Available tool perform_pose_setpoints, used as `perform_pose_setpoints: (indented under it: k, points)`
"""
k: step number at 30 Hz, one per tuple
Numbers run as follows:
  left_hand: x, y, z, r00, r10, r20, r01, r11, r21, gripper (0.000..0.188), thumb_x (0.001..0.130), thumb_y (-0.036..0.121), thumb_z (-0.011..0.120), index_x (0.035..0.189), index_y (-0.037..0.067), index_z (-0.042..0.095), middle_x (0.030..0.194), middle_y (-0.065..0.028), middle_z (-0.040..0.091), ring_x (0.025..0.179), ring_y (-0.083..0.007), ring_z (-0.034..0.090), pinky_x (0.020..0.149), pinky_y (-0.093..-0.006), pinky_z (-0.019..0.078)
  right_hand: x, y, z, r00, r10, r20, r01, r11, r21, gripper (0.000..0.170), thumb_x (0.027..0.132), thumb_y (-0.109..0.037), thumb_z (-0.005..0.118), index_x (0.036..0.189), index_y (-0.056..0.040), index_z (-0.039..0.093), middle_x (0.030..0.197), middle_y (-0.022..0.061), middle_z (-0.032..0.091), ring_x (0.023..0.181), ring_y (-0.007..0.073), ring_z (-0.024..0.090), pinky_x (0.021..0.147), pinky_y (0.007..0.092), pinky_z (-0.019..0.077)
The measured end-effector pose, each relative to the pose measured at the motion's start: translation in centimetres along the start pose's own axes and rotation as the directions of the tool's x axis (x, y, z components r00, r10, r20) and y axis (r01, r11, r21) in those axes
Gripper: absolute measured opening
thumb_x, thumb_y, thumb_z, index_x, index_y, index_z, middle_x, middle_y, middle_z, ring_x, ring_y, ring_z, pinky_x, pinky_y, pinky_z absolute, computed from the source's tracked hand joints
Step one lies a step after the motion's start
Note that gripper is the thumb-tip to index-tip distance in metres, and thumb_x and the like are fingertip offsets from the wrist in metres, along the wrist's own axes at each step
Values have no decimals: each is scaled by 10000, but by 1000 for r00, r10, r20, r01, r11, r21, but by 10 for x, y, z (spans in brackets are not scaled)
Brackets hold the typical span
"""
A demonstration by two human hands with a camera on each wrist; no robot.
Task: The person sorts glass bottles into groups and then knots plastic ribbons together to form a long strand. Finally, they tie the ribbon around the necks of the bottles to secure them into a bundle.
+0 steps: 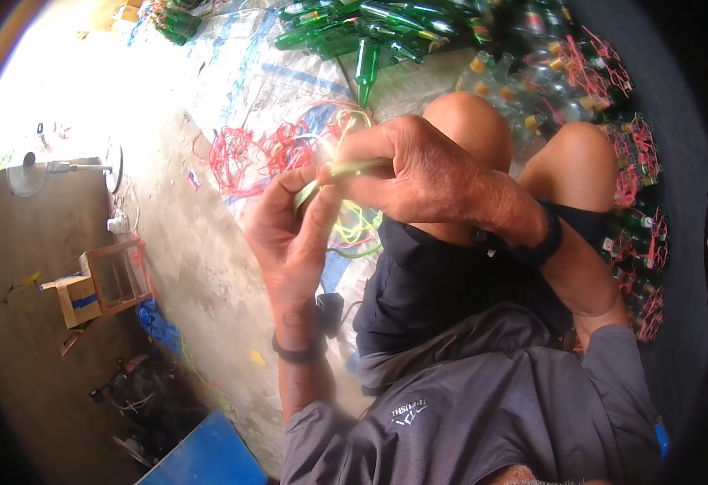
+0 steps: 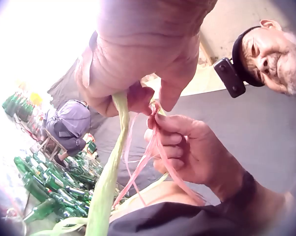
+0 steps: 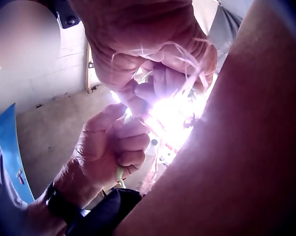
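Both hands meet in front of the raised knees. My left hand point(image 1: 285, 218) grips a pale green strip of plastic twine point(image 2: 107, 172), which hangs down from its curled fingers in the left wrist view. Opposite, my right hand point(image 2: 187, 147) pinches pink plastic twine point(image 2: 158, 140) between thumb and forefinger, its other fingers curled. The pink and green strands come together at the fingertips of both hands. In the right wrist view glare hides part of the strands beside the right hand point(image 3: 148, 44).
A tangle of pink twine point(image 1: 245, 158) lies on the floor sheet beyond the hands. Green glass bottles point(image 1: 366, 69) are heaped ahead; clear bottles point(image 1: 483, 77) stand to the right. Far left are a fan point(image 1: 26, 174) and a wooden frame point(image 1: 115, 279). Another person point(image 2: 69, 123) sits near the bottles.
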State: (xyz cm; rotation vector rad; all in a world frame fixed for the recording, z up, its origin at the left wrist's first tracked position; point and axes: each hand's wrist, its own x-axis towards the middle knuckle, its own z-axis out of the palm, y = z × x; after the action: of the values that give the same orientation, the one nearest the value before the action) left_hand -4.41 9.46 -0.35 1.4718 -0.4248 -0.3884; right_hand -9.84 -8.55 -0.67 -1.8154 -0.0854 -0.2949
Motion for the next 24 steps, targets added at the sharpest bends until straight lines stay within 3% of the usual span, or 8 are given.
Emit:
perform_pose_setpoints:
  k: [5,9,12,17,19,21,23,24]
  points:
    - [0,-2,3,998,30,-47,-28,999,39,223,951,18,710,1163,-48,689,926,-19,700,690,-27,522,601,-184,363,0,3,-1,1000,-4,18,4,1000,-5,169,798,-114,670,851,45,692,652,235,615,560,264,628,546,386,482]
    - [-1,-1,1,995,5,-97,6,994,113,190,947,41,723,1120,-35,715,833,30,660,652,-11,467,573,-187,317,-1,2,-2,1000,-23,2,24,999,-28,173,805,-118,668,872,38,703,666,226,631,589,256,651,565,382,495]
    - [-1,3,0,995,-23,-102,36,991,126,179,944,57,722,1102,-29,721,787,54,622,627,-5,424,554,-194,282,-1,-2,-6,992,114,50,-116,993,28,178,812,-117,662,893,32,713,716,218,662,644,271,678,603,381,511]
    - [4,9,-14,995,-82,-60,92,977,192,160,935,64,686,1064,-26,716,758,65,587,611,-7,400,544,-202,263,4,9,-10,998,-43,40,46,997,-64,199,800,-110,655,920,36,719,767,216,684,686,303,680,627,377,517]
    - [5,11,-20,991,-130,21,127,987,103,99,951,23,629,985,-64,662,847,31,604,751,-40,498,646,-199,385,4,9,-9,998,-63,30,65,996,-62,170,794,-107,656,887,26,711,756,199,677,682,308,676,627,382,522]
    - [4,18,-18,989,-139,47,128,976,179,78,944,18,621,955,-53,650,830,36,584,745,-38,486,637,-203,375,4,12,-7,996,-82,21,83,995,-59,143,788,-103,658,854,15,702,745,183,669,678,313,672,627,387,526]
    - [4,22,-17,986,-150,72,127,959,253,64,937,14,613,925,-43,638,813,41,563,739,-36,475,628,-206,366,5,20,-3,960,-277,-29,258,923,-287,92,785,-122,663,772,-32,652,724,135,644,684,326,671,633,405,541]
    - [4,23,-18,982,-165,94,133,951,281,64,930,13,605,921,-40,638,807,39,557,737,-36,472,624,-209,363,5,20,-3,961,-276,-29,257,923,-286,92,785,-122,663,772,-32,652,724,135,644,684,326,671,633,405,541]
